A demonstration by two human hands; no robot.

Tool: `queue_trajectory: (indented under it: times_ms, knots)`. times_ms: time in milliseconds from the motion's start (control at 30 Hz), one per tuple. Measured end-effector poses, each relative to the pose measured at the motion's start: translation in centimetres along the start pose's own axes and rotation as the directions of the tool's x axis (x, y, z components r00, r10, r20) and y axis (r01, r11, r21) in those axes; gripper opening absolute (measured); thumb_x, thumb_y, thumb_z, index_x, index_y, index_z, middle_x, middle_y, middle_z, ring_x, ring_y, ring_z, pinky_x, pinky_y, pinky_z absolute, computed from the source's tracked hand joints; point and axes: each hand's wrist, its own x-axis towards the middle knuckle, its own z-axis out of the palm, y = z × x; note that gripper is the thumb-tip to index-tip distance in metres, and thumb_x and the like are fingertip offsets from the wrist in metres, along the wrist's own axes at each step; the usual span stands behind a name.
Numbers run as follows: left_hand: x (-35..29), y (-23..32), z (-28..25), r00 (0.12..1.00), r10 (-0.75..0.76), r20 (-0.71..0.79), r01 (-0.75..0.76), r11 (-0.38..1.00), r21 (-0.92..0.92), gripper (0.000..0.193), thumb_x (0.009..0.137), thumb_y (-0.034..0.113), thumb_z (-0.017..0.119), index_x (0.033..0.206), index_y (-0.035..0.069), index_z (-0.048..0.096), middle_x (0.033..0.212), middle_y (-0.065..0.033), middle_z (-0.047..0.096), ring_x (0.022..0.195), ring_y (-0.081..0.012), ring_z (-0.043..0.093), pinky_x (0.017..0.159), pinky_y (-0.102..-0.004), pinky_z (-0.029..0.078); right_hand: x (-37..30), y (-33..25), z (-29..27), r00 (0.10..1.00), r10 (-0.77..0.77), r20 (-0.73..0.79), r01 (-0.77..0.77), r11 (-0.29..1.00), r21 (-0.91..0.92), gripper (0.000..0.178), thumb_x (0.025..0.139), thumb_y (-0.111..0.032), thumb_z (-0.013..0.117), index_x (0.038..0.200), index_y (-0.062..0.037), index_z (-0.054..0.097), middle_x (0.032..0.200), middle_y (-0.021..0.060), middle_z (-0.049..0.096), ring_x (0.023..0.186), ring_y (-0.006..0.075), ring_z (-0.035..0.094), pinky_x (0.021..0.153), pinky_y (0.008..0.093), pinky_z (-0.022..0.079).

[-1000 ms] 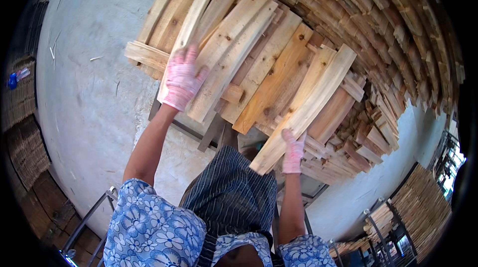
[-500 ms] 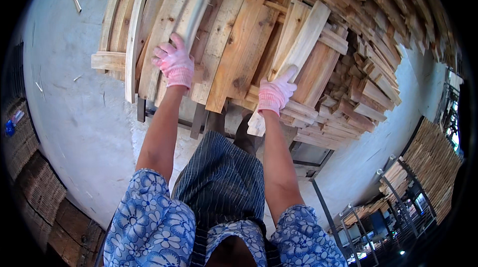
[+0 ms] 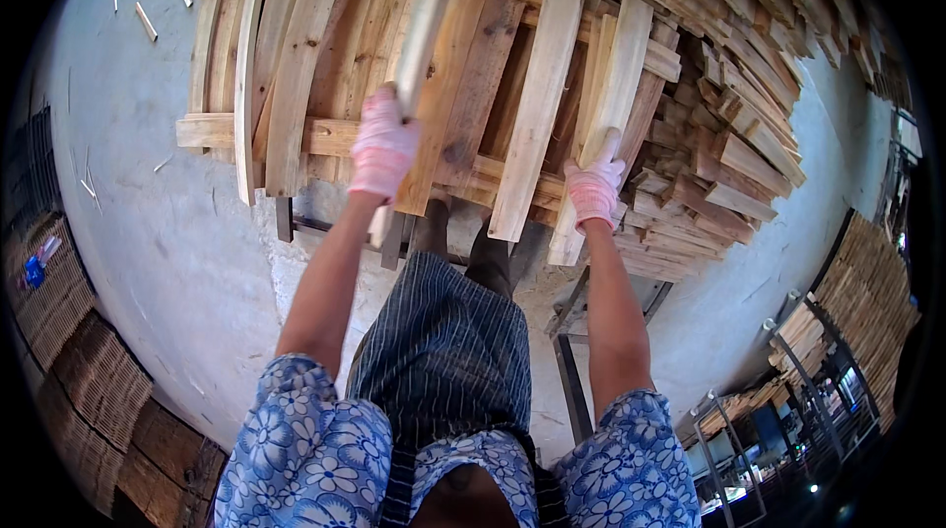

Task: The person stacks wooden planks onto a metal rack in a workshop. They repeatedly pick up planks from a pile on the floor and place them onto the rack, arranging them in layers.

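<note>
Two-handed contact, near halves.
Left hand (image 3: 384,146): fingers round plank (image 3: 430,26), likely for control; right hand (image 3: 596,185): on pale board (image 3: 623,60), closure unclear.

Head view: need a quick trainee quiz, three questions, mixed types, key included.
1. True or false: the left hand is bare.
2. Pick one. The apron is: A) plain white; B) dark with thin stripes; C) red checked.
3. What is the right hand touching?

Key:
1. False; it is gloved.
2. B.
3. A plank.
</note>
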Motion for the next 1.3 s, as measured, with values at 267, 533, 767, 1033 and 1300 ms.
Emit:
queue_trajectory:
  times_ms: [267, 533, 767, 1033, 1300]
  knots:
    - [3.2, -2.6, 5.2, 0.988, -0.091, 0.124, 0.07, 0.984, 0.163, 0.058, 0.085, 0.026, 0.073, 0.133, 0.007, 0.046, 0.128, -0.0233, 0.057, 0.119, -0.0446, 0.059, 0.097, -0.0553, 0.051, 0.1, 6.2, -1.7, 0.999, 0.027, -0.045, -0.023, 0.996, 0.083, 0.101, 0.082, -0.035, 0.078, 0.164, -0.0311, 0.02, 0.14, 0.0297, 0.045, 0.125, 0.0491, 0.054, 0.103, 0.0548, 0.046]
    - [3.8, -4.6, 5.6, 0.981, -0.037, 0.192, 0.028, 0.998, 0.052, 0.068, 0.085, 0.02, 0.073, 0.143, 0.003, 0.041, 0.138, -0.0262, 0.05, 0.127, -0.0455, 0.051, 0.107, -0.0495, 0.045, 5.3, 7.7, 0.9, 0.965, -0.133, -0.227, 0.143, 0.989, 0.025, 0.085, 0.092, -0.046, 0.07, 0.162, -0.0248, 0.026, 0.13, 0.0309, 0.049, 0.118, 0.0509, 0.055, 0.1, 0.0554, 0.047]
    - [4.0, -4.1, 5.3, 0.979, -0.008, 0.201, 0.005, 1.0, 0.016, 0.065, 0.084, 0.019, 0.074, 0.139, 0.003, 0.043, 0.133, -0.0261, 0.052, 0.124, -0.0449, 0.052, 0.106, -0.0503, 0.045, 0.3, -0.9, 6.5, 0.963, -0.172, -0.207, 0.206, 0.966, 0.157, 0.086, 0.09, -0.042, 0.073, 0.162, -0.0244, 0.029, 0.122, 0.0317, 0.05, 0.104, 0.0499, 0.058, 0.093, 0.054, 0.048]
    - [4.0, -4.5, 4.8, 0.976, -0.024, 0.215, 0.02, 1.0, 0.02, 0.063, 0.083, 0.021, 0.074, 0.136, 0.005, 0.046, 0.129, -0.025, 0.053, 0.122, -0.045, 0.052, 0.104, -0.0496, 0.046, -5.9, -3.2, 4.1, 0.972, -0.175, -0.158, 0.217, 0.927, 0.307, 0.081, 0.091, -0.036, 0.073, 0.159, -0.0213, 0.032, 0.126, 0.0315, 0.049, 0.111, 0.0503, 0.056, 0.095, 0.0543, 0.048]
    - [3.2, -3.6, 0.0, 0.927, -0.12, 0.356, 0.263, 0.884, -0.386, 0.068, 0.085, 0.022, 0.079, 0.14, 0.0, 0.046, 0.116, -0.0197, 0.068, 0.106, -0.0248, 0.065, 0.093, -0.038, 0.051, -9.1, -17.4, 8.8, 0.975, -0.207, -0.076, 0.205, 0.978, -0.042, 0.088, 0.089, -0.041, 0.074, 0.159, -0.018, 0.027, 0.126, 0.0276, 0.049, 0.113, 0.0453, 0.054, 0.094, 0.055, 0.045]
